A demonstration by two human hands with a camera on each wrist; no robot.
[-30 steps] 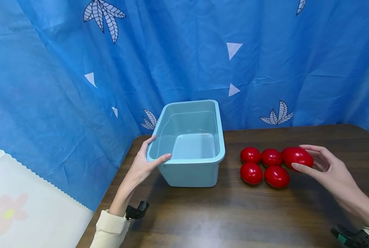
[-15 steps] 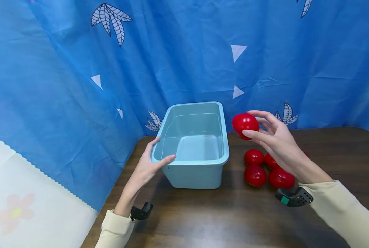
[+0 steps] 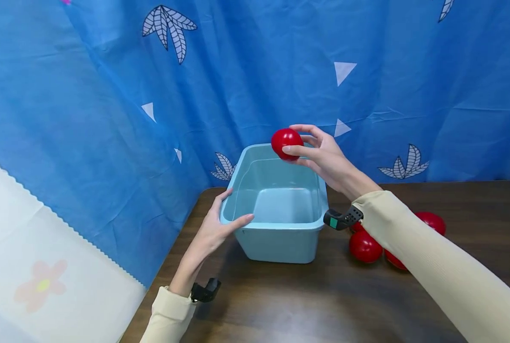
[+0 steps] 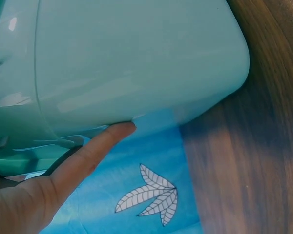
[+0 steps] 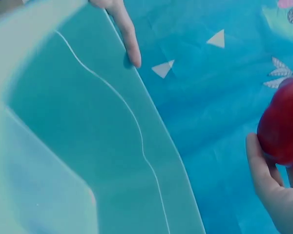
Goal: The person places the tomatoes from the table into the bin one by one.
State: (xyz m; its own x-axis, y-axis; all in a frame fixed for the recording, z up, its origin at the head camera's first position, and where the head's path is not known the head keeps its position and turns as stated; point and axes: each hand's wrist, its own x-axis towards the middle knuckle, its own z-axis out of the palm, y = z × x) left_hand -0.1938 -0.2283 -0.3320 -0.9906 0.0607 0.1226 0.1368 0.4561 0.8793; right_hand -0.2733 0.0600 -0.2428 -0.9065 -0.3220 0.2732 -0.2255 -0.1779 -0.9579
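A light blue plastic bin (image 3: 280, 244) stands at the middle back of the table. My left hand (image 3: 212, 229) grips its near left corner, thumb over the front rim; the left wrist view has one of its fingers (image 4: 90, 153) along the bin's outer wall. Raised over the bin's far right part, my right hand (image 3: 325, 155) holds a glossy red apple-like fruit (image 3: 286, 142) between thumb and fingers. In the right wrist view that fruit (image 5: 285, 124) is cut by the right edge. Inside the bin, the visible floor is bare.
Several similar red fruits (image 3: 365, 247) lie on the brown wooden table (image 3: 272, 300) right of the bin, partly hidden by my right sleeve (image 3: 435, 262). A blue patterned curtain (image 3: 246, 71) hangs close behind. A white flowered cloth (image 3: 79, 281) is at left.
My right hand has lifted one red fruit from the group and carried it left and up to above the bin. My left hand keeps its grip; the view has shifted slightly.
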